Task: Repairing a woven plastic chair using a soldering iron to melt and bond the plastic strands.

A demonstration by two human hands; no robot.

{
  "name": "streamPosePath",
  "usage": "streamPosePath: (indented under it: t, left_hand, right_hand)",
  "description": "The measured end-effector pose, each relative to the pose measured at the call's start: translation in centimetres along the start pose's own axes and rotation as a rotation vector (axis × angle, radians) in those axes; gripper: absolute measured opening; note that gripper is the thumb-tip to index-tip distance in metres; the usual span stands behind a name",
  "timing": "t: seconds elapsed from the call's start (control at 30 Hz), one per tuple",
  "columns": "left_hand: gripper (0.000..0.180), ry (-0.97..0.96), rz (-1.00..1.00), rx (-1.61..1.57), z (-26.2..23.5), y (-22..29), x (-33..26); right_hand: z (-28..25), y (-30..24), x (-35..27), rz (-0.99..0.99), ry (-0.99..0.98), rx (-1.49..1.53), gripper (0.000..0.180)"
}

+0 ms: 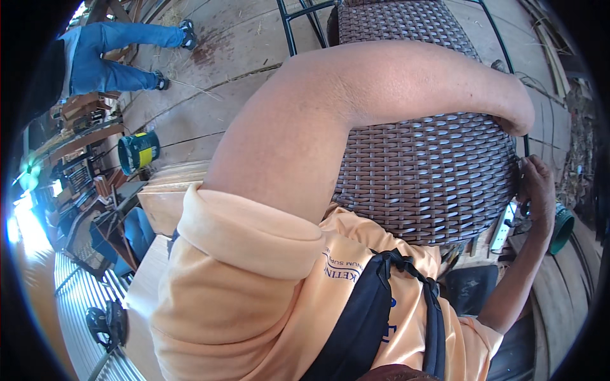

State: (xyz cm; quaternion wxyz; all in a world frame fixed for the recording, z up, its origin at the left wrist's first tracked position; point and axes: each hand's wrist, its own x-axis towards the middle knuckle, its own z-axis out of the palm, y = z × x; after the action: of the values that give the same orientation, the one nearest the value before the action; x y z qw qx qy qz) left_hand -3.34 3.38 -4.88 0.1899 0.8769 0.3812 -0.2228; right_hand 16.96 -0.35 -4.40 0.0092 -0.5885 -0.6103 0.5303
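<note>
Wrapping the item from both sides: person in a peach short-sleeved shirt (254, 298) with a dark strap bag (362, 317) across the chest, nearest the camera.

Item: woven wicker chair body (426, 184), brown, on a black metal frame (289, 28). It is pressed against the person's chest and runs away from the body toward the top of the view, so its long axis lies roughly near to far.

Right hand (539, 187): at the chair's right edge, fingers laid against the weave and the thin frame rod there. Contact shows; whether the fingers close round the rod cannot be told.

Left hand: out of sight. The left forearm (438, 79) crosses over the top of the wicker from left to right and bends down behind the right edge above the right hand, so its grip cannot be told.

Relation: both arms meet at the chair's right edge, the left above the right.

Beside the right hand: white power strip (502, 232), green round container (562, 228).

Further off: plank floor (241, 44); blue-green bucket (138, 151) at left; another person's legs in blue jeans (117, 54) at upper left.
</note>
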Motion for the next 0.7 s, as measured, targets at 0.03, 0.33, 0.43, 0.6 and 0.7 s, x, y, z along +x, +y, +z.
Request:
streamPosePath:
  t: [0.03,0.33,0.43,0.6,0.7]
  left_hand:
    - [0.035,-0.013,0.016,0.049,0.1,0.0,0.3]
    - [0.036,-0.005,-0.060,0.042,0.2,0.2,0.7]
    - [0.035,0.008,-0.054,0.017,0.2,0.1,0.7]
    - [0.033,0.084,-0.021,-0.046,0.6,-0.2,0.6]
    - [0.032,0.073,-0.007,-0.103,0.7,-0.5,-0.2]
  right_hand:
    - [-0.1,-0.1,0.0,0.012,-0.006,0.036,0.025]
    - [0.2,-0.7,-0.2,0.068,0.012,0.003,0.025]
    - [0.3,-1.0,-0.3,0.045,0.019,0.010,0.025]
    - [0.4,-1.5,-0.6,0.048,0.012,-0.018,0.025]
    - [0.3,-1.8,-0.7,0.034,-0.011,-0.029,0.024]
